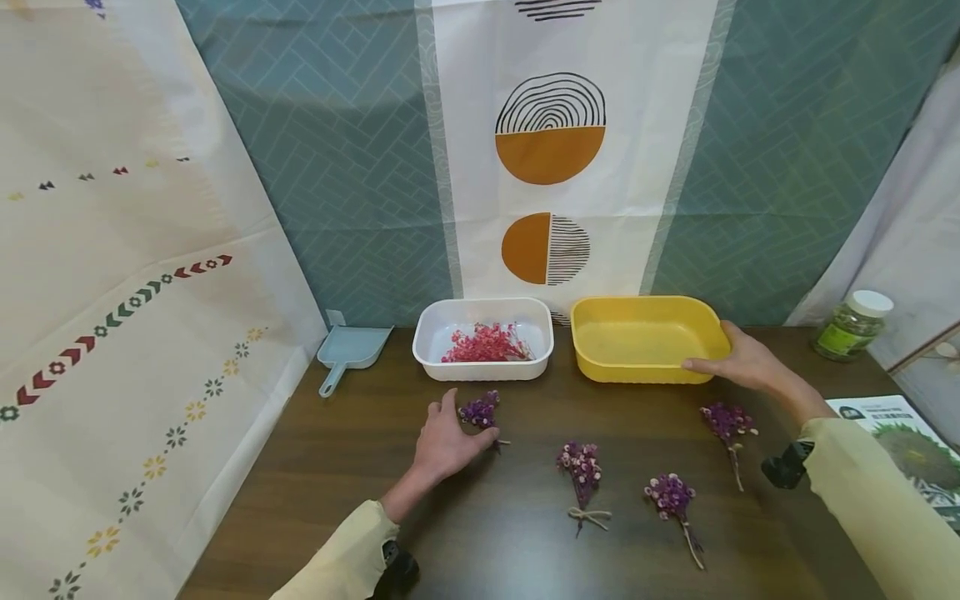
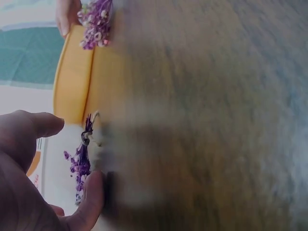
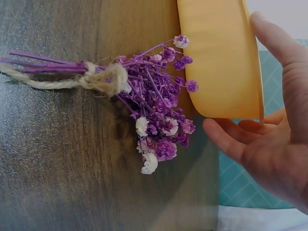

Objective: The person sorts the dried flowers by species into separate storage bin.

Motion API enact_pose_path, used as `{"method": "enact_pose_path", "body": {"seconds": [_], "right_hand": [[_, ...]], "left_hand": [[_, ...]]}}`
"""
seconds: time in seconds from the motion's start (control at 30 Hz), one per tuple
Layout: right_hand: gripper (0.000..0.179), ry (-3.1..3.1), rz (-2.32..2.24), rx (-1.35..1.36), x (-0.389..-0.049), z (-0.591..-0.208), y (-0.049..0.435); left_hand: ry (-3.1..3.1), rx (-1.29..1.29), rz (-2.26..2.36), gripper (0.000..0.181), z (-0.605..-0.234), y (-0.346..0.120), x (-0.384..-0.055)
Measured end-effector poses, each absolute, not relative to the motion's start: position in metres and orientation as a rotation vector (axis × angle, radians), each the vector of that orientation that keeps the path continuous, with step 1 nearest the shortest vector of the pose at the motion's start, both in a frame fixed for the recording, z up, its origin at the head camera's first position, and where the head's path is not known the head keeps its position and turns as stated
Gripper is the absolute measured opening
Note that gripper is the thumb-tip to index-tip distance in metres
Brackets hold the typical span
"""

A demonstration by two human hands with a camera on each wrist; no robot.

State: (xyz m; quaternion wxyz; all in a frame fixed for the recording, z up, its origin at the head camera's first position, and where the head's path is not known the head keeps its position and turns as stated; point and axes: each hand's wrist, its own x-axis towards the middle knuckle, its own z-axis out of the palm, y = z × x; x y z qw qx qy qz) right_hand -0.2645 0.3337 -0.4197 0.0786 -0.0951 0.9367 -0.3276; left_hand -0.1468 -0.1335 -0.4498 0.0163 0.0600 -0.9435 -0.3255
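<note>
My left hand [image 1: 448,440] reaches round a small bunch of purple dried flowers [image 1: 480,410], thumb and fingers spread apart. In the left wrist view that tied bunch [image 2: 82,163] shows between the thumb and a fingertip, with a gap on the thumb side. The right hand [image 1: 746,360] holds the right end of a yellow plastic basin [image 1: 637,373], thumb at the front rim and fingers along the end wall. Close up, the right wrist view shows the basin's corner [image 3: 221,62] between thumb and fingers. Nothing is visible inside the basin.
A white basin [image 1: 480,371] with red dried flowers [image 1: 489,343] stands left of the yellow one. More purple bunches [image 1: 579,467], [image 1: 671,496], [image 1: 726,421] lie nearer. A light-blue dustpan [image 1: 354,347], lidded jar [image 1: 852,327] and booklet [image 1: 900,442] lie at the sides.
</note>
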Motion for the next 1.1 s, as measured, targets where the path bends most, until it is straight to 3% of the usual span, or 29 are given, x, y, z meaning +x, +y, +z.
{"method": "enact_pose_path", "body": {"seconds": [0.6, 1.1], "right_hand": [[0.104, 2.799, -0.996, -0.280, -0.263, -0.418, 0.333], [0.106, 2.803, -0.971, -0.282, -0.265, -0.421, 0.333]], "left_hand": [[-2.977, 0.161, -0.894, 0.098, -0.454, -0.122, -0.158], [-2.991, 0.009, -0.845, 0.068, -0.458, -0.130, -0.161]]}}
